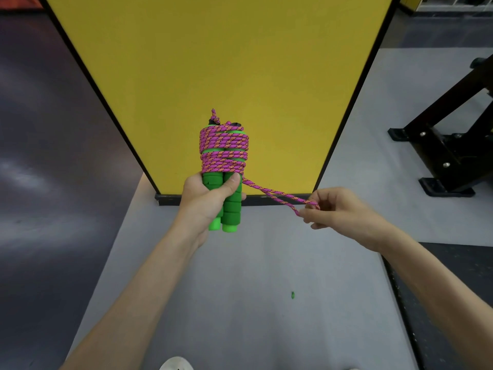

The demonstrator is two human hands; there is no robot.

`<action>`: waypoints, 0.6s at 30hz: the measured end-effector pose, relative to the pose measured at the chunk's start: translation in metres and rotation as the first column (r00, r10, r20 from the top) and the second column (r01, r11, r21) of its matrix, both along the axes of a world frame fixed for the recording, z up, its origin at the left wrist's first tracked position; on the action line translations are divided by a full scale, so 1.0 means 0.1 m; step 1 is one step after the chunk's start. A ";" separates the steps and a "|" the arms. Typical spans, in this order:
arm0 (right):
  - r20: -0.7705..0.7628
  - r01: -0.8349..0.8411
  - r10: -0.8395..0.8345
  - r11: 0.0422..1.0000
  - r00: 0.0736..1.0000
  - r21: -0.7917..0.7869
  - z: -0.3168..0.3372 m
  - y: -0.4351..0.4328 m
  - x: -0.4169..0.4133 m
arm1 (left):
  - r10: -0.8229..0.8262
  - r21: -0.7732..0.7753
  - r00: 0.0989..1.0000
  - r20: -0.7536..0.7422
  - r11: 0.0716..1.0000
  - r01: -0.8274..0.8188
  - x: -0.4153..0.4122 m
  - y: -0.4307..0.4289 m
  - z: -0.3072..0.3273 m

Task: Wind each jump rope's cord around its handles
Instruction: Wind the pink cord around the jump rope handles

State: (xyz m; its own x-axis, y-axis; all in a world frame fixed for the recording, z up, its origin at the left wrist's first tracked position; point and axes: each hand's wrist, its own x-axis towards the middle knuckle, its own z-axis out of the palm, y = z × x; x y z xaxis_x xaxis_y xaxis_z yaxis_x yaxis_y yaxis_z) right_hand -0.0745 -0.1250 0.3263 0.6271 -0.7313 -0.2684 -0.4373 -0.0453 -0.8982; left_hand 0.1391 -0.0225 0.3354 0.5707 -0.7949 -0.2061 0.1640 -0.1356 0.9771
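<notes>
Winding nearly done, tail of cord pinched

Looking down, I see a yellow panel (218,62) standing on the grey floor mat (240,289), with a black metal frame (448,145) well to its right. In front of the panel's lower edge, my left hand (205,201) is wrapped around the two green handles (226,206), held upright side by side. Pink-and-orange cord (224,150) is coiled around their upper half. Right of the handles, my right hand (338,212) pinches the doubled loose end (280,196), fingers closed.
</notes>
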 end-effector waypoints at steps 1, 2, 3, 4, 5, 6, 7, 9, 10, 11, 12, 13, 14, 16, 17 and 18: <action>-0.023 0.015 -0.017 0.995 1.000 -0.094 -0.02 0.01 0.01 | 0.000 0.003 1.000 0.003 1.000 0.000 0.00 0.00 0.00; -0.039 0.016 -0.026 0.970 0.999 -0.241 -0.04 0.02 0.02 | 0.000 0.004 1.000 0.008 1.000 0.000 -0.01 0.00 -0.01; -0.052 -0.003 -0.021 0.909 0.998 -0.418 -0.07 0.02 0.02 | -0.001 0.004 1.000 0.013 1.000 0.001 -0.02 -0.01 -0.02; -0.072 -0.038 -0.005 0.816 0.997 -0.577 -0.10 0.04 0.02 | -0.002 0.004 1.000 0.016 1.000 0.002 -0.03 -0.01 -0.02; -0.092 -0.079 0.021 0.714 0.996 -0.695 -0.12 0.05 0.01 | -0.001 0.006 1.000 0.012 1.000 0.001 -0.04 -0.02 -0.02; -0.125 -0.126 0.047 0.629 0.991 -0.767 -0.15 0.08 0.01 | 0.005 0.004 1.000 0.000 1.000 -0.005 -0.05 -0.03 -0.02; -0.167 -0.171 0.059 0.566 0.984 -0.806 -0.17 0.09 0.02 | 0.014 -0.001 1.000 -0.021 1.000 -0.014 -0.05 -0.04 -0.01; -0.240 -0.229 0.043 0.496 0.970 -0.837 -0.23 0.10 0.03 | 0.023 -0.009 0.998 -0.063 1.000 -0.023 -0.05 -0.05 0.01; -0.246 -0.232 0.037 0.489 0.969 -0.841 -0.25 0.09 0.04 | 0.020 -0.008 0.997 -0.072 1.000 -0.020 -0.05 -0.05 0.01; -0.226 -0.218 0.046 0.495 0.973 -0.841 -0.26 0.08 0.04 | 0.016 -0.006 0.997 -0.071 1.000 -0.016 -0.05 -0.04 0.01; -0.184 -0.187 0.057 0.511 0.981 -0.839 -0.26 0.07 0.05 | 0.012 -0.003 0.998 -0.062 1.000 -0.012 -0.05 -0.03 0.01; -0.142 -0.153 0.063 0.544 0.988 -0.825 -0.24 0.06 0.05 | 0.010 0.003 0.999 -0.046 1.000 -0.010 -0.04 -0.03 0.01; -0.111 -0.125 0.060 0.593 0.992 -0.796 -0.21 0.07 0.05 | 0.012 0.007 1.000 -0.026 1.000 -0.012 -0.03 -0.03 0.00; -0.086 -0.088 0.041 0.738 0.995 -0.669 -0.15 0.10 0.02 | 0.023 0.011 1.000 0.019 1.000 -0.023 0.00 -0.02 -0.01; -0.064 -0.066 0.037 0.830 0.997 -0.553 -0.10 0.12 0.01 | 0.025 0.013 0.999 0.038 1.000 -0.026 0.01 -0.02 -0.02; 0.000 -0.021 0.023 0.912 1.000 -0.409 -0.05 0.14 0.02 | 0.026 0.016 0.998 0.058 1.000 -0.027 0.01 -0.02 -0.03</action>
